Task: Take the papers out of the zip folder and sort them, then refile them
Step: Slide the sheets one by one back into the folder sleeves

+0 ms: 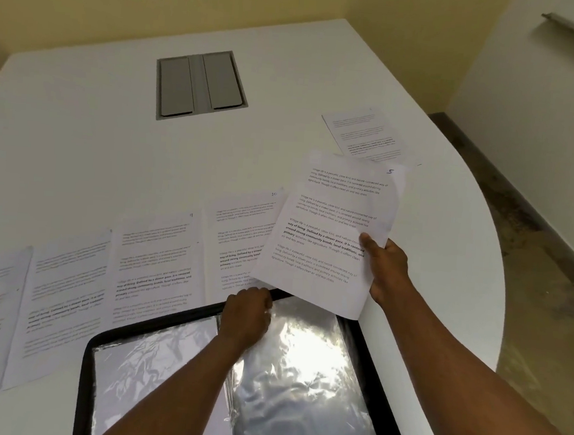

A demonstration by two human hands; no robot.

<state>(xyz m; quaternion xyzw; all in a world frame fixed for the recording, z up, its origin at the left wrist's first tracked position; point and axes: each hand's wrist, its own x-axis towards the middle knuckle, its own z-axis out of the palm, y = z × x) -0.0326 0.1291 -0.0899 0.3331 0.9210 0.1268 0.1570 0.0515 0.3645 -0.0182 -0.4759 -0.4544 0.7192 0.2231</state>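
A printed sheet (332,234) marked with a handwritten 5 in its far right corner is pinched at its right edge by the right hand (386,269), thumb on the printed face and fingers behind. The grip is taken at the margin, so the text and the number stay readable while a place is chosen. The sheet is held tilted above the desk (114,128), its near edge hanging over the far rim of the zip folder (364,354).

The left hand (247,317) is laid on the far edge of the folder, fingers curled over the rim. It cannot be told whether the rim is gripped or only pressed; the likely purpose is to keep the folder from sliding while sheets are drawn out. The folder lies open at the near edge of the desk, its black zip border framing crinkled clear sleeves (294,372) that reflect the light.

To the left, a row of sheets (158,258) is laid face up, side by side with edges touching or slightly overlapped; the rightmost one is partly covered by the held sheet. A numeral shows in the far right corner of some, so an ordering by page number is judged to be in progress. One further sheet (367,134) lies apart at the far right, presumably reserved for another position.

Sorting is judged unfinished and refiling not begun. A grey cable hatch (201,85) is set into the desk further away.
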